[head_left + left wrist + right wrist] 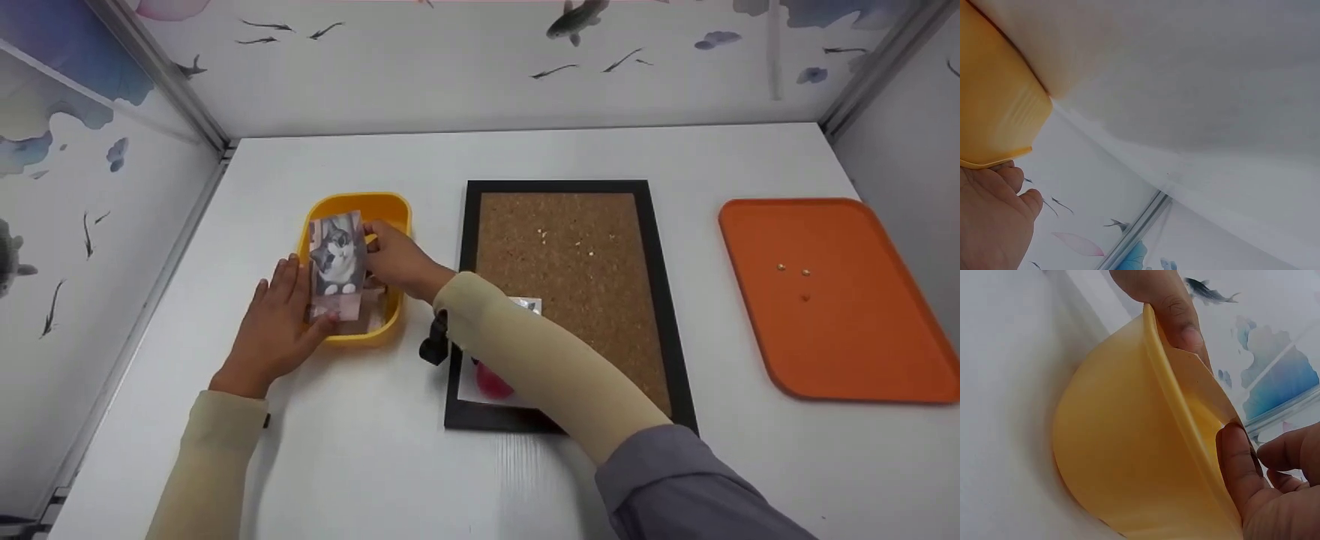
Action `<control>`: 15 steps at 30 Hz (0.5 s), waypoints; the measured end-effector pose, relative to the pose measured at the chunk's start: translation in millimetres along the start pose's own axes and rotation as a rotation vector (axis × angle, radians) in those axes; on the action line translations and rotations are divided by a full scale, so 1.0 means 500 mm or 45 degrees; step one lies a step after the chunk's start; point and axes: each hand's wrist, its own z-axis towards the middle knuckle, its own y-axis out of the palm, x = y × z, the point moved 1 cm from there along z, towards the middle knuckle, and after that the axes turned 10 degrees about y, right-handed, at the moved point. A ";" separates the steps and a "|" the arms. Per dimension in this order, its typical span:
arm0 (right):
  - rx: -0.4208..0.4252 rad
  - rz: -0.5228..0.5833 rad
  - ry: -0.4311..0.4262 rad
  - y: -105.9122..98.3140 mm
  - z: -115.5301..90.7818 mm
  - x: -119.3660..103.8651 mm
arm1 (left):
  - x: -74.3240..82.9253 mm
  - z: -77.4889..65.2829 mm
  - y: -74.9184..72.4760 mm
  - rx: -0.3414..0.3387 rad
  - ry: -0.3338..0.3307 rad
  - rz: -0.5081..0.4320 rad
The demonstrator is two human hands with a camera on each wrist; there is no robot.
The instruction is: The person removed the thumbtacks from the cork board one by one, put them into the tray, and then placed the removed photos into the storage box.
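A photo card (337, 259) with a grey-and-white cat is held over a yellow plastic tub (365, 341). My right hand (401, 259) pinches the card's right edge between thumb and fingers; the right wrist view shows the card (1199, 377) from behind, above the tub's rim. At the tub's left side, my left hand (274, 322) rests against the rim with its fingers straight and its thumb near the front edge. More cards (373, 304) lie inside the tub, partly covered by the held one.
Right of the tub lies a black-framed cork board (577, 247), with pins (591, 253) and a partly hidden picture with a pink shape (493, 382). The right forearm crosses it. An orange tray (862, 337) with a few tiny pieces (806, 272) sits at the right. Printed panels (450, 67) enclose the table.
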 end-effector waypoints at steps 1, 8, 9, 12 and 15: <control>0.009 -0.027 0.000 0.002 0.000 -0.001 | 0.001 0.001 -0.001 -0.002 0.003 0.002; 0.100 -0.349 -0.012 0.017 -0.006 -0.005 | -0.002 0.003 0.000 0.002 -0.004 -0.012; 0.110 -0.390 -0.018 0.019 -0.007 -0.004 | -0.002 0.003 0.001 0.003 -0.009 -0.024; 0.126 -0.481 -0.042 0.024 -0.008 -0.001 | -0.002 0.002 0.002 0.000 -0.015 -0.037; 0.133 -0.530 -0.082 0.028 -0.007 0.003 | -0.002 -0.001 0.000 0.007 -0.007 -0.039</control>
